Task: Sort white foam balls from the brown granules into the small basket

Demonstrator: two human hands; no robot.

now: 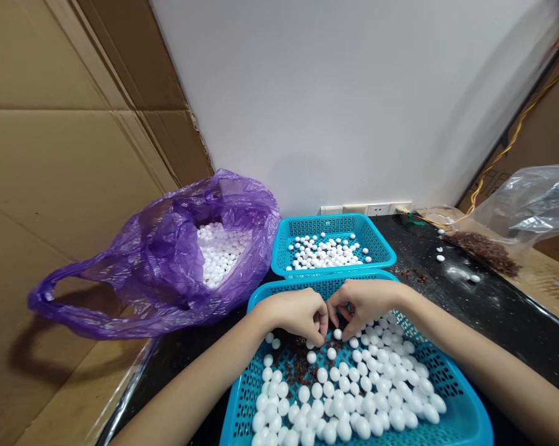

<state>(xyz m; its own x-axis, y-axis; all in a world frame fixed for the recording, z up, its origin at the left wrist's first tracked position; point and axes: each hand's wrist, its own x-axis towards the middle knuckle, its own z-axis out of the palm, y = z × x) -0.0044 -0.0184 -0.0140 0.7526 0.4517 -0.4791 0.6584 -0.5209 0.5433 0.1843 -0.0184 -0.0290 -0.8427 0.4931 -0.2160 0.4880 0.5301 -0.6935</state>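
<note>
A blue plastic basket (469, 409) in front of me holds many small, smooth white balls (342, 406) and dark brown crumbly shreds (302, 368). My left hand (302, 316) is over its far part, fingers curled in and pressed together just above the shreds. What those fingertips hold, if anything, is hidden; a white ball sits right beside them. Close by on the right, my right hand (360, 303) reaches down with thumb and forefinger on either side of one white ball (337, 334). Other loose balls lie just below both hands.
A second blue basket (381, 244) with white balls stands behind, against the wall. To the left, an open purple plastic bag (168, 241) contains more balls. At right are a clear bag (530, 204), brown shreds (486, 251) and stray white pieces on the black tabletop (413, 248).
</note>
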